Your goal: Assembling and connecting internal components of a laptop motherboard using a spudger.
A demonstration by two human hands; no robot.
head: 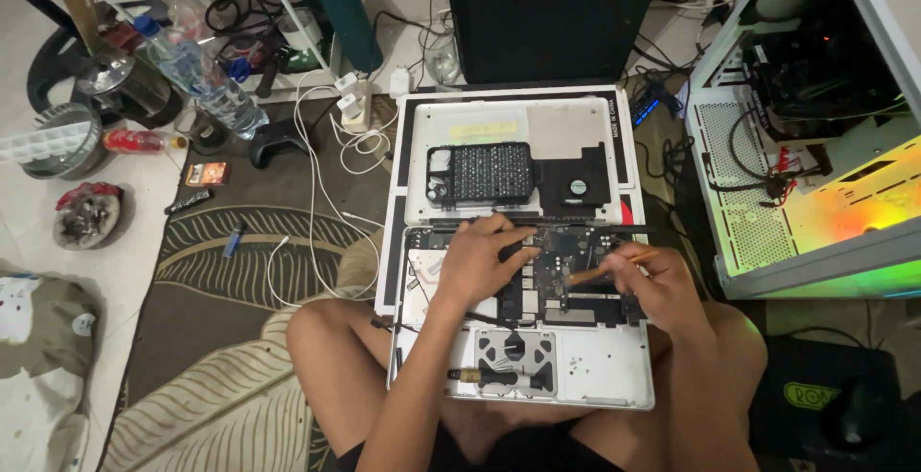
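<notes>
Opened laptop (pixel 595 366) across bare knees. Left hand (pixel 477 263) flat, fingers spread on circuit board (pixel 566 275). Right hand (pixel 654 280) pinches wooden-handled brush (pixel 606 269).

Even, soft indoor light, sharp centre, green-yellow glow from open computer case (pixel 815 194), mild wide-angle bending at edges

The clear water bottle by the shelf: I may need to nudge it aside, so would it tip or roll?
The water bottle looks like thin clear plastic, so probably light and easily dented. It seems to lean among clutter rather than stand square, so a push would likely topple it. Being round, it could then roll toward the white cables.
</notes>
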